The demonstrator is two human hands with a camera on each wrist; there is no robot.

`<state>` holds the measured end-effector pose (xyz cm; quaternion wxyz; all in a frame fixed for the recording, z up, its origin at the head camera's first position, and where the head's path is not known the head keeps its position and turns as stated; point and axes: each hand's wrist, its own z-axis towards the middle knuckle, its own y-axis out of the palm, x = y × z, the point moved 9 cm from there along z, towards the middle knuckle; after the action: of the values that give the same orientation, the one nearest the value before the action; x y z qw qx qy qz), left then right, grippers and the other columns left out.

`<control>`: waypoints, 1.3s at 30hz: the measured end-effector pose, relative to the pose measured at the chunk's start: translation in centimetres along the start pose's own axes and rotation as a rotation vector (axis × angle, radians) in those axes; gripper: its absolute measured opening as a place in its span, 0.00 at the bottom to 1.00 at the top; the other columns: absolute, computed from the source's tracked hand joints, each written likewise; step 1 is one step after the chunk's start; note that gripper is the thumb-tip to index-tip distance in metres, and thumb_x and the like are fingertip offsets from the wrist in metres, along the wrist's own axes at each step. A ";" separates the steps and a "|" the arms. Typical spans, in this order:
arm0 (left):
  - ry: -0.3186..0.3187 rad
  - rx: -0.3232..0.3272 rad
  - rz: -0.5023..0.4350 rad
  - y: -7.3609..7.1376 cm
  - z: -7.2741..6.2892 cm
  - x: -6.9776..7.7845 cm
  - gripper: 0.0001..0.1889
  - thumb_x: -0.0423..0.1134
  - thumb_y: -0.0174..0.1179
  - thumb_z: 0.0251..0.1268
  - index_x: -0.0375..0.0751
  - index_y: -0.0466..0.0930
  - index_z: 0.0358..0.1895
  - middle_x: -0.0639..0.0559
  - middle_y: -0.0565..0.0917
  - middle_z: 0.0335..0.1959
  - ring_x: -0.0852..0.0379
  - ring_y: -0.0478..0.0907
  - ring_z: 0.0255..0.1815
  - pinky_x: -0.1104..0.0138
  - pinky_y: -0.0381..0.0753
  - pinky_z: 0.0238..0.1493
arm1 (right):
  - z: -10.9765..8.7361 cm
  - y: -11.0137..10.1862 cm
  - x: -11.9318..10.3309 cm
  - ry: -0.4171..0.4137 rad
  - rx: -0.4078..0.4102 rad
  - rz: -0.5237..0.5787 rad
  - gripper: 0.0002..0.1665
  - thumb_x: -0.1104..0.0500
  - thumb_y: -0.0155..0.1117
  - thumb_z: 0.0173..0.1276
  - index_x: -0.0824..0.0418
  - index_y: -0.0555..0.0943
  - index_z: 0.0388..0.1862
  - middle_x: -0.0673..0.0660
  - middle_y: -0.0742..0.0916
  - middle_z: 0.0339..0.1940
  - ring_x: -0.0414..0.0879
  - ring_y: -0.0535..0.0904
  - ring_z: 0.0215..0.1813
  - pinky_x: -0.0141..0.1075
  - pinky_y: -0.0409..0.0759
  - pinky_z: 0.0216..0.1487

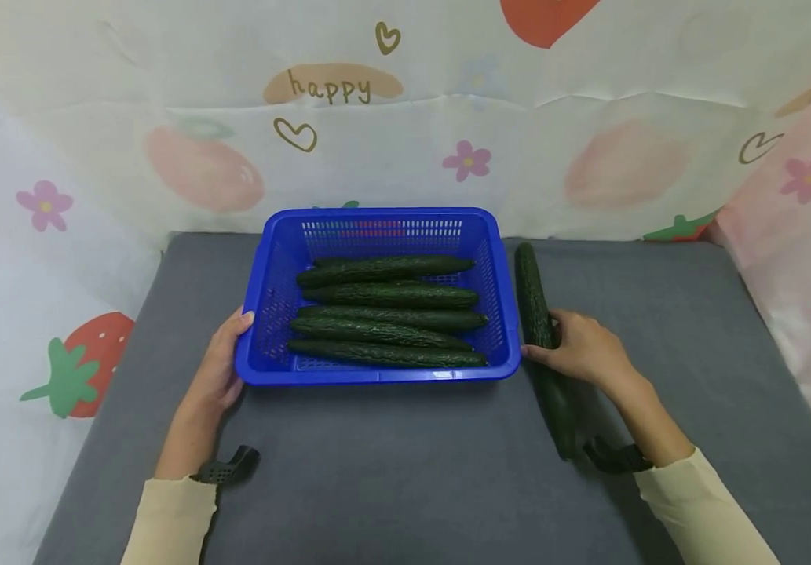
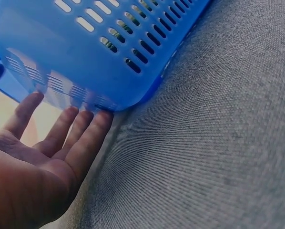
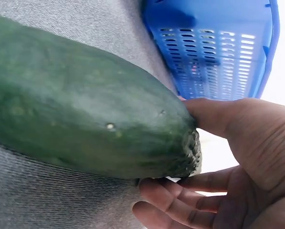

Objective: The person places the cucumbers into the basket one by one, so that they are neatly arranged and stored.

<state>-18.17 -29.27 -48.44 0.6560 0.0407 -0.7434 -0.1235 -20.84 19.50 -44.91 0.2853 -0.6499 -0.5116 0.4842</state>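
Note:
A blue plastic basket (image 1: 380, 375) holds several dark green cucumbers (image 1: 391, 295) lying crosswise. At its left end my left hand (image 1: 219, 369) holds it, thumb at the rim. In the left wrist view the fingers (image 2: 87, 138) reach against the slotted outer wall below. My right hand (image 1: 585, 349) grips another cucumber (image 1: 534, 294) around its middle, thumb on the basket side. This cucumber slants lengthwise beside the basket's right end. Its near part looms large in the right wrist view, with the fingertips (image 3: 154, 191) curled under it.
Grey cloth (image 1: 377, 471) covers the table. Behind it hangs a pale printed curtain (image 1: 405, 141) with fruit, flowers and hearts; similar cloth (image 1: 801, 259) runs down the right side. Each wrist wears a black strap mount (image 1: 231, 464).

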 end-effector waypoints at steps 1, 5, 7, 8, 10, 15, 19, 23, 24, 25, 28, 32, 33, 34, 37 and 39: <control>0.001 -0.002 0.001 0.0 0.0 0.0 0.18 0.46 0.42 0.86 0.57 0.70 0.70 0.61 0.87 0.56 0.64 0.86 0.53 0.69 0.88 0.51 | 0.0 0.0 0.0 0.000 0.006 0.001 0.58 0.31 0.69 0.69 0.73 0.65 0.79 0.64 0.88 0.43 0.55 0.85 0.40 0.45 0.79 0.33; 0.004 -0.007 0.006 0.0 0.0 -0.1 0.19 0.47 0.41 0.86 0.57 0.69 0.71 0.61 0.87 0.57 0.63 0.86 0.54 0.69 0.87 0.52 | -0.2 0.0 0.0 -0.010 0.032 0.018 0.58 0.32 0.70 0.69 0.72 0.66 0.79 0.64 0.88 0.43 0.55 0.84 0.40 0.45 0.79 0.33; 0.004 -0.010 0.000 0.0 -0.1 -0.1 0.19 0.47 0.41 0.86 0.57 0.69 0.71 0.61 0.87 0.57 0.63 0.86 0.54 0.69 0.88 0.52 | -0.3 -0.1 -0.1 -0.021 0.046 0.022 0.57 0.32 0.70 0.68 0.72 0.66 0.78 0.65 0.88 0.45 0.56 0.85 0.42 0.47 0.80 0.34; 0.005 -0.015 0.003 0.0 -0.1 -0.1 0.19 0.48 0.41 0.86 0.57 0.69 0.71 0.61 0.86 0.58 0.63 0.86 0.55 0.68 0.88 0.52 | -0.4 -0.2 -0.2 -0.025 0.052 0.025 0.57 0.33 0.71 0.68 0.73 0.67 0.78 0.66 0.88 0.46 0.56 0.85 0.42 0.47 0.81 0.35; 0.006 -0.026 0.009 0.0 -0.1 0.0 0.19 0.48 0.41 0.86 0.57 0.68 0.72 0.61 0.86 0.58 0.63 0.86 0.55 0.69 0.88 0.53 | -0.5 -0.2 -0.2 -0.034 0.064 0.029 0.56 0.34 0.71 0.69 0.73 0.67 0.78 0.67 0.88 0.47 0.57 0.85 0.43 0.49 0.81 0.37; 0.011 -0.042 -0.002 0.3 0.0 0.1 0.19 0.48 0.41 0.86 0.56 0.69 0.71 0.60 0.86 0.58 0.63 0.86 0.54 0.69 0.88 0.52 | -0.6 -0.3 0.0 -0.048 0.083 0.032 0.54 0.36 0.71 0.69 0.74 0.69 0.76 0.68 0.89 0.47 0.56 0.85 0.42 0.49 0.82 0.37; 0.012 -0.040 -0.031 0.3 0.0 0.1 0.17 0.46 0.41 0.86 0.56 0.71 0.69 0.60 0.88 0.55 0.64 0.87 0.51 0.69 0.88 0.50 | -0.6 -0.3 0.1 -0.053 0.089 0.042 0.53 0.35 0.71 0.69 0.75 0.70 0.75 0.65 0.88 0.42 0.53 0.83 0.37 0.46 0.79 0.34; 0.011 -0.049 -0.023 0.3 0.1 0.0 0.17 0.46 0.41 0.87 0.55 0.71 0.69 0.60 0.87 0.54 0.64 0.86 0.50 0.70 0.87 0.50 | -1.0 -0.3 0.4 -0.063 0.090 0.050 0.51 0.36 0.70 0.71 0.76 0.72 0.72 0.67 0.89 0.43 0.56 0.84 0.39 0.51 0.82 0.38; 0.011 -0.056 -0.015 0.4 0.0 0.0 0.17 0.46 0.41 0.87 0.55 0.70 0.69 0.60 0.87 0.55 0.64 0.86 0.51 0.70 0.87 0.50 | -1.0 -0.3 0.5 -0.062 0.087 0.052 0.50 0.37 0.70 0.71 0.77 0.72 0.72 0.69 0.89 0.44 0.58 0.85 0.41 0.53 0.83 0.40; 0.010 -0.057 -0.010 0.3 0.0 0.0 0.17 0.47 0.41 0.87 0.55 0.70 0.69 0.60 0.87 0.55 0.64 0.86 0.51 0.69 0.87 0.50 | -1.1 -0.3 0.6 -0.062 0.084 0.054 0.49 0.38 0.69 0.72 0.77 0.72 0.71 0.70 0.89 0.46 0.59 0.86 0.43 0.55 0.83 0.42; 0.011 -0.053 -0.007 0.3 0.0 0.0 0.17 0.47 0.41 0.87 0.56 0.71 0.69 0.60 0.87 0.55 0.64 0.86 0.51 0.69 0.87 0.50 | -1.1 -0.3 0.8 -0.059 0.075 0.062 0.47 0.40 0.68 0.74 0.78 0.72 0.71 0.73 0.88 0.51 0.63 0.86 0.48 0.59 0.84 0.47; 0.014 -0.034 -0.035 0.2 0.1 0.3 0.17 0.46 0.41 0.87 0.55 0.71 0.68 0.60 0.87 0.53 0.64 0.86 0.50 0.70 0.87 0.49 | -0.9 -0.4 0.8 -0.049 0.066 0.078 0.46 0.40 0.67 0.74 0.77 0.71 0.72 0.75 0.87 0.55 0.66 0.86 0.53 0.60 0.84 0.50; 0.013 -0.034 -0.037 0.2 0.1 0.3 0.17 0.46 0.41 0.87 0.55 0.71 0.69 0.60 0.88 0.54 0.64 0.86 0.51 0.70 0.87 0.50 | -0.9 -0.4 0.8 -0.046 0.063 0.080 0.46 0.40 0.67 0.74 0.77 0.71 0.72 0.75 0.87 0.56 0.67 0.85 0.54 0.60 0.84 0.51; 0.011 -0.037 -0.036 0.2 0.1 0.4 0.17 0.46 0.41 0.87 0.55 0.71 0.69 0.60 0.88 0.54 0.64 0.86 0.51 0.70 0.87 0.50 | -0.9 -0.4 0.8 -0.042 0.060 0.082 0.46 0.40 0.66 0.74 0.77 0.71 0.73 0.76 0.86 0.57 0.68 0.85 0.56 0.61 0.84 0.52; 0.010 -0.057 -0.019 0.3 0.2 0.5 0.18 0.47 0.40 0.87 0.54 0.68 0.71 0.60 0.87 0.56 0.64 0.86 0.53 0.69 0.87 0.52 | -0.8 -0.5 0.8 -0.029 0.053 0.088 0.45 0.41 0.65 0.75 0.76 0.71 0.73 0.77 0.85 0.60 0.70 0.84 0.59 0.62 0.83 0.54; 0.012 -0.061 -0.010 0.3 0.3 0.5 0.18 0.47 0.40 0.87 0.54 0.68 0.71 0.60 0.86 0.57 0.64 0.86 0.54 0.69 0.87 0.53 | -0.9 -0.7 0.9 -0.023 0.061 0.090 0.44 0.41 0.65 0.75 0.77 0.72 0.71 0.77 0.86 0.59 0.70 0.84 0.59 0.62 0.84 0.54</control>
<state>-18.50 -29.09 -47.92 0.6609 0.0251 -0.7351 -0.1491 -20.31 20.69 -44.29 0.2771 -0.6576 -0.4703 0.5193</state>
